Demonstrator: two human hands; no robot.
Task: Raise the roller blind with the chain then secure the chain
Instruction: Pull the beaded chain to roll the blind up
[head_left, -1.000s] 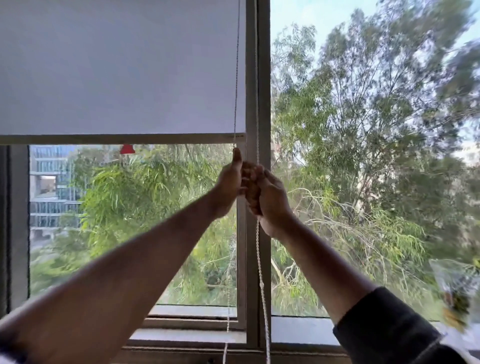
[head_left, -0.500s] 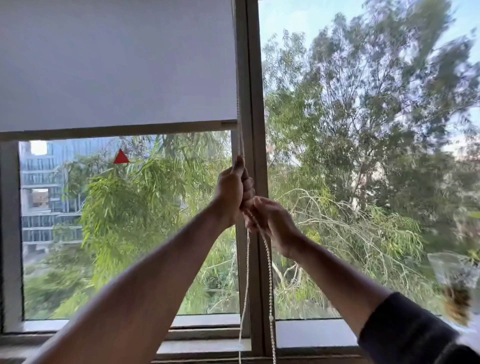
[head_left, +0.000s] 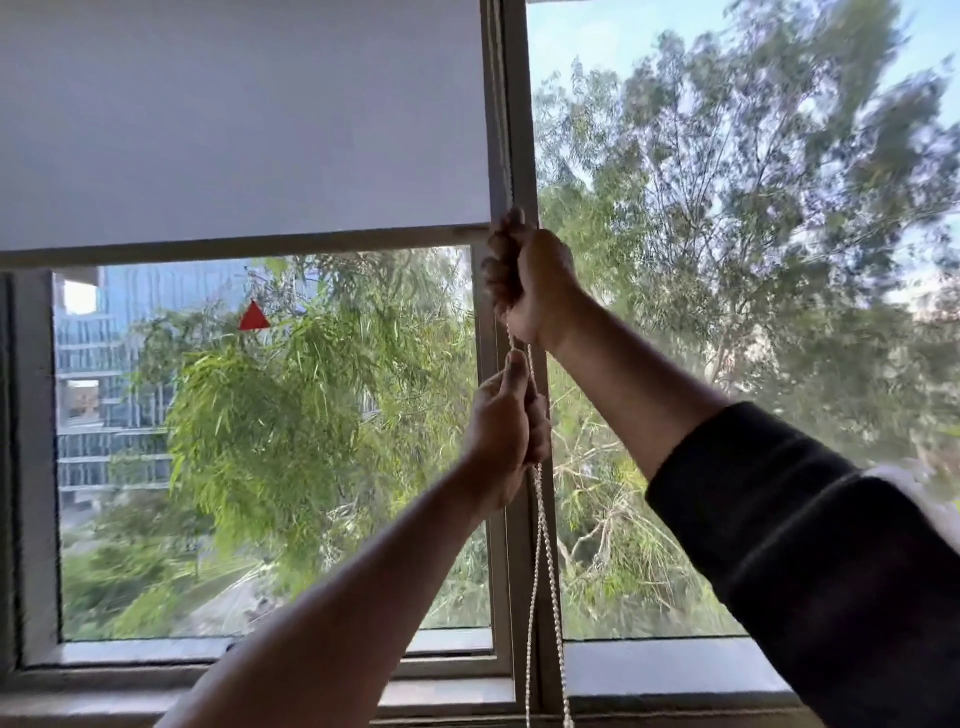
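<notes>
A white roller blind (head_left: 244, 119) covers the upper half of the left window pane, and its grey bottom bar (head_left: 244, 245) hangs level with my upper hand. The white bead chain (head_left: 543, 540) runs down in two strands in front of the centre window post. My right hand (head_left: 530, 280) is closed in a fist on the chain just right of the bar's end. Lower down, my left hand (head_left: 501, 431) grips the same chain. Below the left hand the two strands hang loose to the sill.
The grey window post (head_left: 519, 130) stands between the two panes. A stone sill (head_left: 670, 670) runs along the bottom. Outside are green trees, a glass building at left and a red triangle sticker (head_left: 253, 317) on the left pane.
My right hand has climbed up the chain to the level of the blind's bar, and my left hand has come down below it. The blind's bottom bar sits a little higher against the window.
</notes>
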